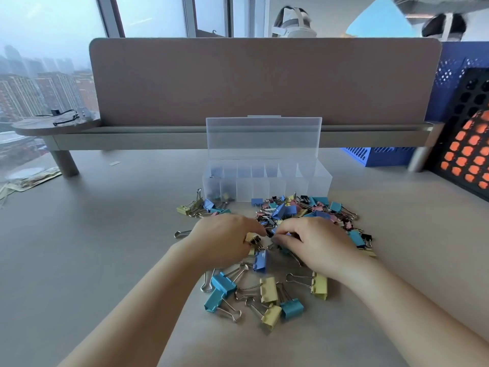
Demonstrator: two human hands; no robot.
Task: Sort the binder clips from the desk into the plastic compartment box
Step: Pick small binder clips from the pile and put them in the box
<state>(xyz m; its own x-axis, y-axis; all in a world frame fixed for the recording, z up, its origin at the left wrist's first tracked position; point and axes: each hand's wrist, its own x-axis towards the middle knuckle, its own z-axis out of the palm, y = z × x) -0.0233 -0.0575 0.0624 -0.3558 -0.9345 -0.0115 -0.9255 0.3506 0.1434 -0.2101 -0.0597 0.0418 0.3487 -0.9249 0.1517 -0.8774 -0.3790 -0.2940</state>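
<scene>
translucent plastic compartment box, head view: one unit is standing on the desk, just beyond the clip pile. its lid is standing open and upright at the far edge, in front of the divider panel. two rows of cells are showing, but their number cannot be read. the two front-left cells are holding a few small clips.

binder clips: a loose multicolour pile is lying between the box and the hands, too tangled to count. six large clips are lying nearest the person, apart from the pile: three teal clips and three yellow clips. one blue clip is lying just below the hands. a smaller cluster is lying at the box's front-left corner.

left hand: it is lying palm down with fingers curled narrow, gripping a small yellow clip; a black one is showing beside it.

right hand: it is lying palm down with fingers curled narrow. thumb and forefinger are pinching a small blue clip. the fingertips of both hands are almost meeting over the pile.

orientation: the box's long axis is running left to right. the blue clip's long axis is pointing away from the person. the wire handles of the six large clips are pointing in mixed directions.
</scene>
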